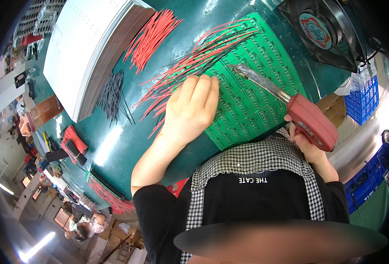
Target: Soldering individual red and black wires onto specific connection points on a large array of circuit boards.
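Observation:
A large green panel of small circuit boards (258, 94) lies on the table in front of me. Red and black wires (203, 55) run in rows across its left side, their loose ends reaching past the edge. My left hand (192, 105) rests at the near end of these wires, over the panel's left edge. Its fingers are bent and pressed together, and the fingertips are hidden. My right hand (307, 143) grips the red handle of a soldering gun (311, 121). The gun's metal tip points to the left above the panel, near the wires.
Left of the panel lie loose red wires (152, 39) and black wires (111, 94), beside a tall stack of white sheets (82, 48). A black fan (324, 33) stands at the far right. A blue crate (363, 101) is beyond the table's right edge. Another wired panel (108, 193) lies at left.

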Action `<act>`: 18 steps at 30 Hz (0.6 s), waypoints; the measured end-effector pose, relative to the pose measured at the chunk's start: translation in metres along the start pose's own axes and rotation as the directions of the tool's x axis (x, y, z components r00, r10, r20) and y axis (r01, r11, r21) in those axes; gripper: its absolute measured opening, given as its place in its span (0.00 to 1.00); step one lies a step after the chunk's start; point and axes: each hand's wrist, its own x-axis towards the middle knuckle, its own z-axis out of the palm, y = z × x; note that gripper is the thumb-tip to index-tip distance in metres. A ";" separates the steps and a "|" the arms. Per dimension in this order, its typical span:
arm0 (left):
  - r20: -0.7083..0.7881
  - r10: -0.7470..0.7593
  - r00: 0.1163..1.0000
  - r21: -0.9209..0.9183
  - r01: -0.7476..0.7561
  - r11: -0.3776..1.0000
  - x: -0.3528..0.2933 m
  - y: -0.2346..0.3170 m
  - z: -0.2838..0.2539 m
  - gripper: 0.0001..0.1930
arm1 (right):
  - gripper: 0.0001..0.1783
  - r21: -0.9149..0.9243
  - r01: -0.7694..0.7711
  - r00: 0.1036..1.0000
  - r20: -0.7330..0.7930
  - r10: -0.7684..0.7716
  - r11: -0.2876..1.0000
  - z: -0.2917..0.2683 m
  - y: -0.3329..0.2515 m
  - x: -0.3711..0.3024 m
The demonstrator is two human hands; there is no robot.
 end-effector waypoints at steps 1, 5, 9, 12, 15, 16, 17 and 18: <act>-0.005 -0.038 0.999 -0.014 0.038 0.999 0.000 0.001 -0.001 0.13 | 0.38 0.001 0.000 1.000 0.000 0.000 1.000 0.001 -0.001 0.001; 0.017 -0.086 0.996 -0.075 0.087 0.993 0.006 0.003 -0.003 0.13 | 0.38 -0.035 -0.002 1.000 -0.001 0.002 0.999 -0.002 -0.005 0.000; 0.015 -0.107 0.994 -0.108 0.108 0.988 0.009 0.004 -0.002 0.14 | 0.39 -0.058 0.018 1.000 0.010 -0.017 0.998 -0.003 -0.003 0.002; 0.021 -0.111 0.994 -0.127 0.112 0.985 0.012 0.004 -0.005 0.15 | 0.38 -0.058 0.017 1.000 0.017 -0.016 0.998 -0.005 -0.003 0.002; -0.037 -0.095 0.995 -0.161 0.088 0.983 0.013 0.002 -0.001 0.14 | 0.38 -0.002 0.015 1.000 -0.015 -0.015 1.000 -0.002 -0.007 0.002; -0.104 -0.078 0.992 -0.178 0.059 0.982 0.013 0.001 0.001 0.14 | 0.38 -0.002 0.015 1.000 -0.018 -0.016 1.000 -0.002 -0.007 0.001; -0.104 -0.076 0.992 -0.180 0.056 0.982 0.014 0.001 0.005 0.14 | 0.38 0.004 0.007 1.000 -0.029 -0.007 1.000 -0.001 -0.006 0.001; -0.142 -0.043 0.989 -0.136 0.023 0.990 0.016 0.002 0.010 0.11 | 0.38 0.010 -0.001 0.999 -0.035 0.001 1.000 -0.002 -0.005 0.002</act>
